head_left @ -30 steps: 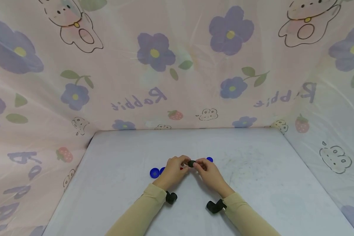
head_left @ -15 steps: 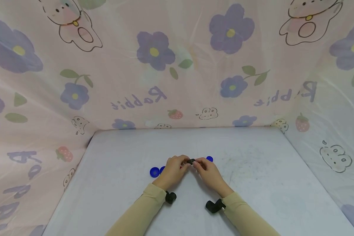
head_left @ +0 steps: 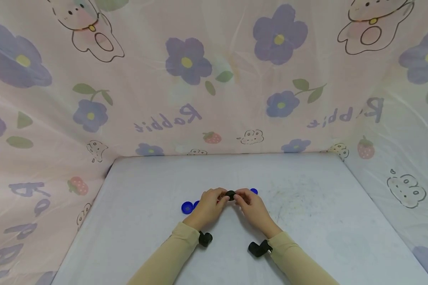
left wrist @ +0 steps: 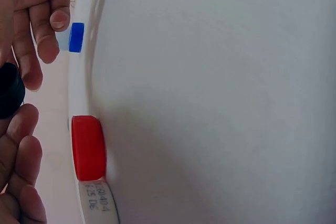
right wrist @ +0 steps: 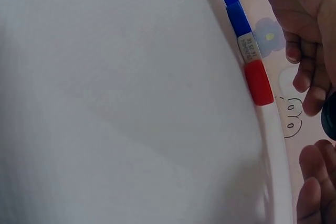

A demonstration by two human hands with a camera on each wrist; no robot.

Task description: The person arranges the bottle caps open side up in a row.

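Near the middle of the table, both hands hold a small black bottle cap (head_left: 230,194) between them, raised off the tabletop. My left hand (head_left: 211,204) pinches it from the left, and my right hand (head_left: 251,205) pinches the other side. The left wrist view shows the hollow inside of the cap (left wrist: 9,90). Behind the hands stands a red cap (left wrist: 88,148), beside a white piece (left wrist: 100,203) with printed characters. Further left, two blue caps (right wrist: 239,20) follow in the same row; the left hand partly hides this row in the head view.
One blue cap (head_left: 187,208) lies left of the left hand. Another blue cap (head_left: 254,191) sits just behind the right hand. The white table (head_left: 324,221) is bordered by printed cloth walls (head_left: 228,114) at the back and sides.
The black cap has turned between the fingertips, from tilted on edge to showing a rounder face. Both hands stay in nearly the same place, with small finger shifts.
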